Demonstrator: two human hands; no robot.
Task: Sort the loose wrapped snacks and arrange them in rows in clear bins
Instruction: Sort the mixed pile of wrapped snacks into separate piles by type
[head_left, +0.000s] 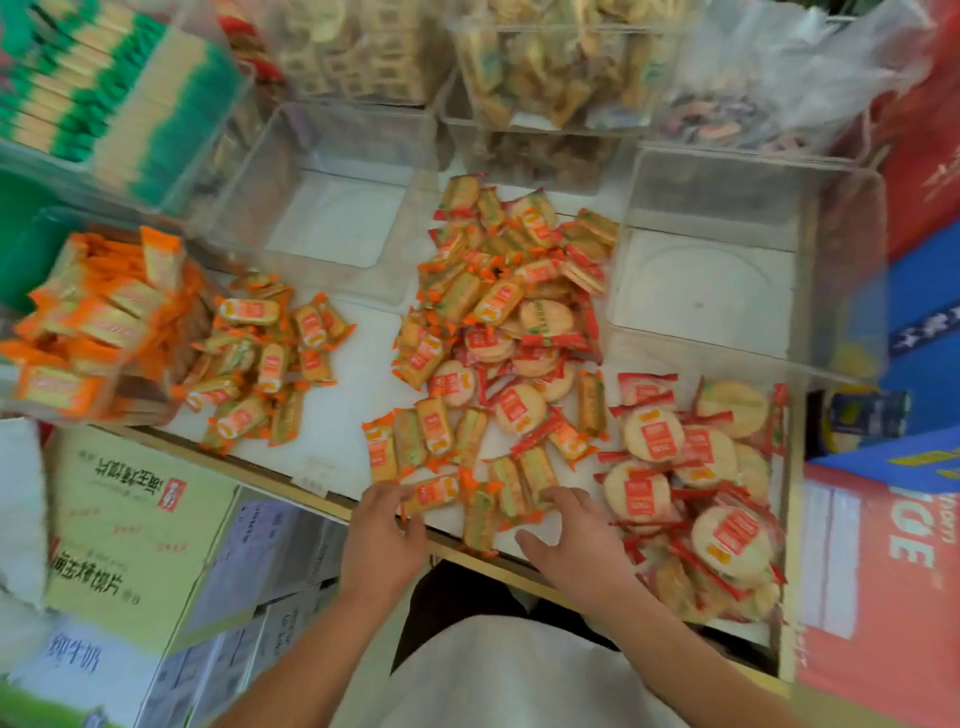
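Far left, a clear bin (140, 395) part-filled with orange-wrapped snacks (104, 317), only roughly in rows. Beside it on the white worktop (358, 395), a small heap (265, 358) of the same. Behind, an empty bin (332, 223).

Centre, a large mixed pile (509, 322), unsorted. At its near edge, left hand (382, 540) on one orange packet (431, 493) (pinched or merely touched, hard to tell). Right hand (576, 545) open, fingers (563, 496) spread over packets.

Right, round red-wrapped crackers (696, 493) gathered, second empty bin (701, 291) behind. Early stage, by the look of it.

Chinese print on the lower-left carton (140, 519), blurred. Packet labels unreadable.
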